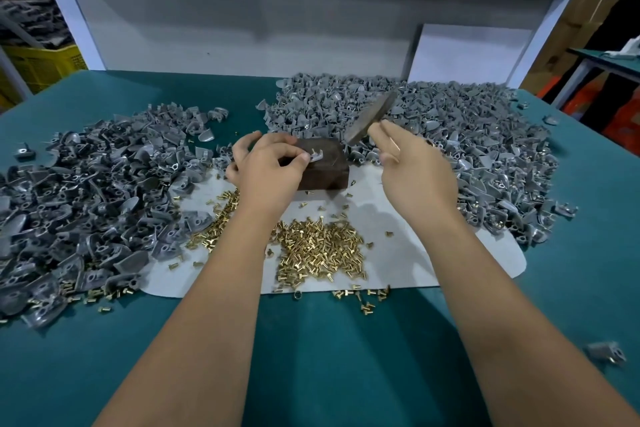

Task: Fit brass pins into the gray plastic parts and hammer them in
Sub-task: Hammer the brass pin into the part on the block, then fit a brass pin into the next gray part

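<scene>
1. Teal worktop point(311, 357): matt covering, faintly textured, with no shine.
2. Gray plastic parts point(450, 135) in heaps: moulded plastic, smooth, with a dull satin sheen on the curved faces.
3. Brass pins point(318, 250): bright yellow metal, glossy (glinting most in the middle pile).
4. Block point(322, 166): dark brown, looks like wood, worn and matt.
5. Sheet point(415, 253) under the pins: pale gray, flat and matt, paper or thin plastic (cannot tell which).
6. Hammer head point(372, 118): gray metal, dull, blurred.
7. Crate point(38, 62) at far left: yellow plastic lattice.
</scene>
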Motion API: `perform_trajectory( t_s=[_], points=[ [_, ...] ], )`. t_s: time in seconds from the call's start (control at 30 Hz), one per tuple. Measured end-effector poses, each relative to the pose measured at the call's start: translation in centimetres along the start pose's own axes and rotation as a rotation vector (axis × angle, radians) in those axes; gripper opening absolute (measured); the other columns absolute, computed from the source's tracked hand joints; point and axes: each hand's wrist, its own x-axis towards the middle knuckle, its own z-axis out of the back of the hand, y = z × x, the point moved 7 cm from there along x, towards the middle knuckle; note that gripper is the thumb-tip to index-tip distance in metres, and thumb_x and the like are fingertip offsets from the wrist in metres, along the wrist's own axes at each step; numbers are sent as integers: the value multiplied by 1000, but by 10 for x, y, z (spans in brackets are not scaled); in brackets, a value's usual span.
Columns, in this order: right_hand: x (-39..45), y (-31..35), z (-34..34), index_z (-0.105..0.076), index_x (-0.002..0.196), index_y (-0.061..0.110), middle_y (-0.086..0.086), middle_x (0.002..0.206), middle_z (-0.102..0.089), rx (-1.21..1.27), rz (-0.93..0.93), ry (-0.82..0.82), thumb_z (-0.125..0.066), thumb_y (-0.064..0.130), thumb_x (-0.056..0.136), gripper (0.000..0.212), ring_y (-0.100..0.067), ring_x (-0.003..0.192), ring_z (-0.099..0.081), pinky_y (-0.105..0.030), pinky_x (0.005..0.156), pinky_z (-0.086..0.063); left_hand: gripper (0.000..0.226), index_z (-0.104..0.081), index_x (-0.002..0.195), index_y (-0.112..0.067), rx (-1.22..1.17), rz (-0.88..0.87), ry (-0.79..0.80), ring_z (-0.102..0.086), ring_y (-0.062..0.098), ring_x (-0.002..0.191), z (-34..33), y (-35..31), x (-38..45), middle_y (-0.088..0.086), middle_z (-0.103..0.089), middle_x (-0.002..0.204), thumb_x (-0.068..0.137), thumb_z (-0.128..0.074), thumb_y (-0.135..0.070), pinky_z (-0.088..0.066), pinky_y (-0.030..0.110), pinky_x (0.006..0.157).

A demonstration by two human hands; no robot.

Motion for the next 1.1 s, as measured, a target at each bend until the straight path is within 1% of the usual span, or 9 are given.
perform_trajectory(
  t_s=[0.13, 0.27, 0.37, 0.43, 0.53, 0.6, 0.7, 1.03, 1.1],
  points=[
    [0, -16, -10, -47, 134, 33, 1, 113, -66, -60, -86, 58, -45, 20, 98, 39, -32, 100, -61, -33, 63, -41, 10, -72, 82, -36, 3, 2, 11, -23, 13, 132, -1, 2, 0, -28, -58, 120, 90, -66, -35, -12, 35, 96],
    [-4, -23, -16, -61, 94, 22, -2, 76, -59, -124, -128, 174, -46, 20, 95, 15, -29, 73, -56, -28, 52, -32, 11, -67, 78, -39, 26, -22, 13, -23, 13, 132, 0, 0, 0, -29, -57, 116, 90, -66, -37, -13, 35, 94],
    [0, -7, -8, -67, 107, 20, -7, 102, -59, -408, -30, 124, -51, 29, 95, 22, -30, 97, -53, -35, 76, -44, 10, -67, 78, -39, 73, -57, 6, -24, 13, 132, 1, 0, 0, -27, -59, 116, 88, -67, -38, -13, 36, 96],
    [4, 22, -6, -68, 111, 22, -7, 112, -55, -305, 112, -4, -53, 33, 95, 25, -25, 105, -49, -37, 88, -41, 10, -66, 77, -40, 84, -91, -5, -25, 12, 130, 3, -1, 0, -27, -61, 114, 87, -69, -38, -14, 35, 94],
    [8, 60, -31, -71, 99, 24, 2, 98, -66, 74, 197, 113, -55, 31, 95, 18, -15, 87, -57, -28, 73, -43, 9, -66, 78, -43, 113, -142, -26, -28, 15, 128, 7, -5, 1, -27, -61, 109, 85, -71, -38, -16, 35, 92],
    [12, 70, -50, -65, 83, 26, 2, 89, -67, 83, 183, 181, -56, 32, 94, 16, -17, 82, -60, -29, 69, -46, 1, -71, 84, -39, 130, -163, -40, -29, 18, 128, 9, -4, 1, -26, -60, 106, 85, -71, -38, -18, 36, 93],
    [18, 71, -59, -53, 73, 27, 1, 83, -63, 61, 173, 144, -58, 32, 93, 21, -21, 80, -57, -31, 65, -43, 5, -71, 83, -36, 127, -156, -44, -30, 18, 128, 10, -3, 2, -23, -64, 109, 85, -70, -40, -20, 40, 99],
    [11, 68, -64, -61, 77, 13, 5, 81, -53, 198, 195, -49, -60, 19, 92, 17, -16, 85, -47, -29, 68, -31, 5, -69, 80, -40, 117, -161, -38, -31, 13, 125, 11, -4, 1, -28, -61, 97, 85, -69, -41, -13, 29, 90],
    [8, 68, -64, -59, 74, 11, 6, 79, -50, 231, 210, -87, -59, 15, 92, 18, -16, 83, -45, -27, 67, -27, 9, -65, 78, -44, 95, -143, -27, -32, 13, 124, 10, -1, 1, -26, -62, 97, 85, -69, -41, -17, 35, 99]
  ],
)
